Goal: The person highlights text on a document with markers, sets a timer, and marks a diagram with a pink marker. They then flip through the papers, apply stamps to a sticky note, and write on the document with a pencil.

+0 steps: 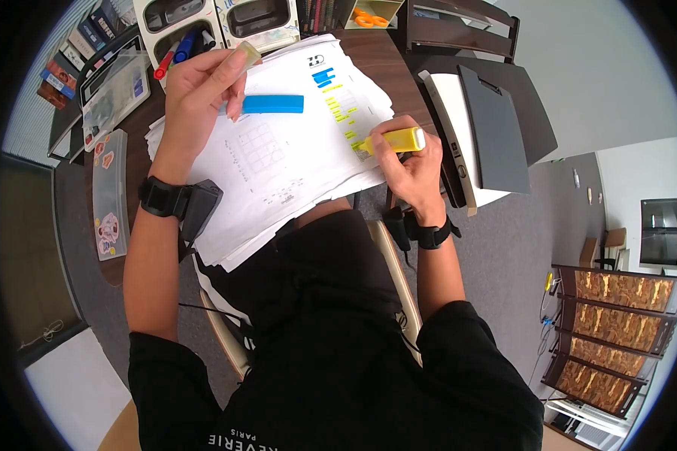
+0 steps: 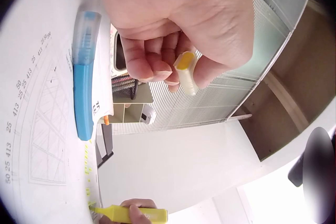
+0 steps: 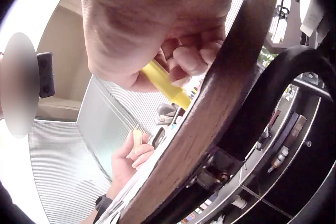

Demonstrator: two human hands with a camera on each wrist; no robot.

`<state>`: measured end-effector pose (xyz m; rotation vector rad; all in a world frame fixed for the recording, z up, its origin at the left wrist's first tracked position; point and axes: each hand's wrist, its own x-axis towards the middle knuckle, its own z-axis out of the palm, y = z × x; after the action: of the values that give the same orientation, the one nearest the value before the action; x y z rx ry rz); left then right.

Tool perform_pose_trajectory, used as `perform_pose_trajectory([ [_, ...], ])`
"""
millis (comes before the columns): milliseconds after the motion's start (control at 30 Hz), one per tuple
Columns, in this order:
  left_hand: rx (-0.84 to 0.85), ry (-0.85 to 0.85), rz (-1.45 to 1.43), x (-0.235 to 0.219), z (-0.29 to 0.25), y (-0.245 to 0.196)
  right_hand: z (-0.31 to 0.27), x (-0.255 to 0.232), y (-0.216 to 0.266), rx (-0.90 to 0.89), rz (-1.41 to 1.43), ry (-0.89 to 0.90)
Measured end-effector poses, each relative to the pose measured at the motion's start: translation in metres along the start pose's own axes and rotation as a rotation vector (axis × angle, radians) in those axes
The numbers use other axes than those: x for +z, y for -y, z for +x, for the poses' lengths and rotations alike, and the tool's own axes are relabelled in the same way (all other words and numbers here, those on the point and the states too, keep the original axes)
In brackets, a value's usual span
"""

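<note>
My right hand (image 1: 414, 173) grips a yellow highlighter (image 1: 404, 140), its tip down at the right side of a stack of printed paper (image 1: 293, 71). Yellow marks (image 1: 332, 107) run in a column there, below a blue scribble (image 1: 323, 77). Raised over the stack's far left, my left hand (image 1: 195, 98) pinches a pale translucent cap (image 2: 187, 74) between thumb and fingers, with yellow showing inside it. A blue highlighter (image 1: 274, 104) with a clear cap lies on the paper beneath that hand, partly hidden by its fingers in the head view.
At the back left stands a white organizer (image 1: 158, 37) with red and blue pens (image 1: 184, 49). A clear stickered case (image 1: 111, 195) lies along the left table edge. Orange scissors (image 1: 370, 19) sit in a holder at the back. A dark binder (image 1: 493, 128) is at the right.
</note>
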<state>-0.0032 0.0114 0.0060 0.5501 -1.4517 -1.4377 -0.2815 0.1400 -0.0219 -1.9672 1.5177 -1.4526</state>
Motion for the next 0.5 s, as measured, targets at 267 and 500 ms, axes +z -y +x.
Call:
perform_pose_trajectory([
  [267, -0.008, -0.003, -0.002, 0.000, 0.000, 0.000, 0.005, -0.012, -0.012, 0.035, -0.053, -0.056],
  [500, 0.007, 0.008, 0.044, -0.003, 0.000, 0.004, 0.006, -0.012, -0.012, 0.033, -0.061, -0.056],
])
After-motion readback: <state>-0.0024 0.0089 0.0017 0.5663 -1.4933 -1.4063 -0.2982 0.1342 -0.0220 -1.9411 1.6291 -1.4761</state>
